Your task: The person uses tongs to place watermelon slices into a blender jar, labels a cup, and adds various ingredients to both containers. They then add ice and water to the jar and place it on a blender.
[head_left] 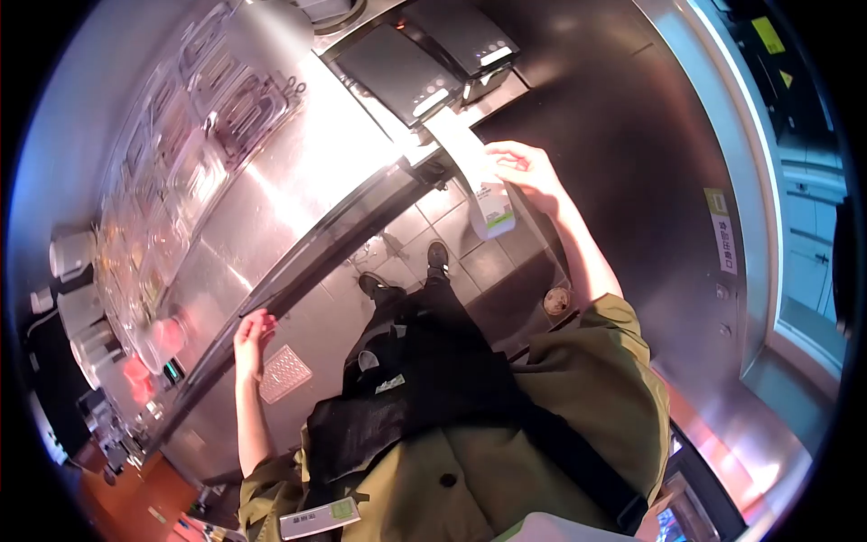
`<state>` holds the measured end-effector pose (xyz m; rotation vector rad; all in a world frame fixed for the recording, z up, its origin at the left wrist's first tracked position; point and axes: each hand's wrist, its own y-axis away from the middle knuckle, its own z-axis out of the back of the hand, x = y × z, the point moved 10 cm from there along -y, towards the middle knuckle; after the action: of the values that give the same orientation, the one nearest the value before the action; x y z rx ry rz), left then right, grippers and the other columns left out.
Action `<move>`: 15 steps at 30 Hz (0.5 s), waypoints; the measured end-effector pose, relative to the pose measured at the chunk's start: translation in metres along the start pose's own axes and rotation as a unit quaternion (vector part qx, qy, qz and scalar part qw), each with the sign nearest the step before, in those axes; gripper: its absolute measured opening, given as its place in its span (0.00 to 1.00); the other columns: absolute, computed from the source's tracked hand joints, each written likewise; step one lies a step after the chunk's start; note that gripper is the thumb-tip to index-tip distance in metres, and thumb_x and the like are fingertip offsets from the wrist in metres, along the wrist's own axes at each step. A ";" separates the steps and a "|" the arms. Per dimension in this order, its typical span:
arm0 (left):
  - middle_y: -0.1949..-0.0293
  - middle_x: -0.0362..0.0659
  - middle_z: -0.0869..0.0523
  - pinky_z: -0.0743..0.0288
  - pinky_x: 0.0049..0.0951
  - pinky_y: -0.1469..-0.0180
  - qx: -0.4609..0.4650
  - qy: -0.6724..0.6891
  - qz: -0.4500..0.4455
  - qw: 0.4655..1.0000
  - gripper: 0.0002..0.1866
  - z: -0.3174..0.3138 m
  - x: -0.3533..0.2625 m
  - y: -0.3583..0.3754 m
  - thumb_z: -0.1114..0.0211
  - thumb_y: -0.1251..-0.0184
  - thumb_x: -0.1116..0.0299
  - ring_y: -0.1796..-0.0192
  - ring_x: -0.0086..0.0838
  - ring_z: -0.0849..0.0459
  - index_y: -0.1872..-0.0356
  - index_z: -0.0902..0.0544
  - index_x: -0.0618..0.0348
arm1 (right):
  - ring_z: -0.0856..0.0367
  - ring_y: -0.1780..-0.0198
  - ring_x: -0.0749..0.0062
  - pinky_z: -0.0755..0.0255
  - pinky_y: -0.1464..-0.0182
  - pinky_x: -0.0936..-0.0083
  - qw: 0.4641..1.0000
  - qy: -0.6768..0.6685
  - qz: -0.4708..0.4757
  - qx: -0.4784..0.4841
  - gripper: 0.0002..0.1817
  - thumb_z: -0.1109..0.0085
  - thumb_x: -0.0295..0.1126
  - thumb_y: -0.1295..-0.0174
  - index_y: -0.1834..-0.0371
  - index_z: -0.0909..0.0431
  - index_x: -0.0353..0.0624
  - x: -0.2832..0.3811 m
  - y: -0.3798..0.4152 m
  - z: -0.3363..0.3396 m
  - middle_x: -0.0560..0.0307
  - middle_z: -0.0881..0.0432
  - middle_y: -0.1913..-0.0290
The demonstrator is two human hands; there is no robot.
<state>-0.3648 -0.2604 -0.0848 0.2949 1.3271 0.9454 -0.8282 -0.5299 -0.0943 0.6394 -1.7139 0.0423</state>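
Observation:
A long white strip of printed labels [471, 164] hangs from the front of a black label printer [397, 77]. Its lower end curls and carries a green band and dark print. My right hand [528, 173] pinches the strip's right edge between thumb and fingers, just below the printer. Off to the left, my left hand [254, 341] hangs beside the metal counter's front edge, fingers loosely bent and nothing visible in them. Below that hand is a pale perforated panel [286, 374].
Beside the first printer stands a second black printer [465, 36]. Clear containers [172, 181] and a pair of scissors [293, 88] line the back of the steel counter [244, 212]. White cups [72, 253] sit at far left. Dark shoes [437, 257] stand on floor tiles.

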 end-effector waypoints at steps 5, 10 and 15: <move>0.65 0.34 0.18 0.32 0.19 0.60 -0.161 0.189 0.003 0.969 0.08 0.175 0.100 -0.013 0.44 0.39 0.64 0.62 0.19 0.22 0.62 0.23 0.54 | 0.25 0.64 0.82 0.31 0.62 0.85 0.986 0.159 0.043 -0.017 0.15 0.42 0.24 0.49 0.57 0.24 0.33 0.026 0.000 -0.017 0.58 0.21 0.65; 0.44 0.53 0.30 0.29 0.27 0.51 -0.334 0.302 -0.028 0.892 0.21 0.279 0.119 0.023 0.52 0.35 0.67 0.45 0.38 0.27 0.43 0.35 0.65 | 0.22 0.58 0.70 0.31 0.54 0.78 0.854 0.471 0.180 -0.124 0.10 0.44 0.23 0.47 0.62 0.23 0.32 0.064 0.017 -0.032 0.49 0.21 0.60; 0.73 0.42 0.24 0.25 0.27 0.68 -0.447 0.396 -0.101 0.796 0.07 0.397 0.147 0.040 0.48 0.37 0.68 0.69 0.29 0.21 0.68 0.28 0.61 | 0.22 0.62 0.68 0.29 0.59 0.77 0.747 0.542 0.360 -0.135 0.07 0.48 0.24 0.42 0.61 0.24 0.37 0.074 0.022 -0.062 0.52 0.21 0.63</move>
<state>-0.0277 -0.0028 -0.0530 -1.0707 1.4200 1.4695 -0.7897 -0.5176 -0.0042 -0.3176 -0.6770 0.5886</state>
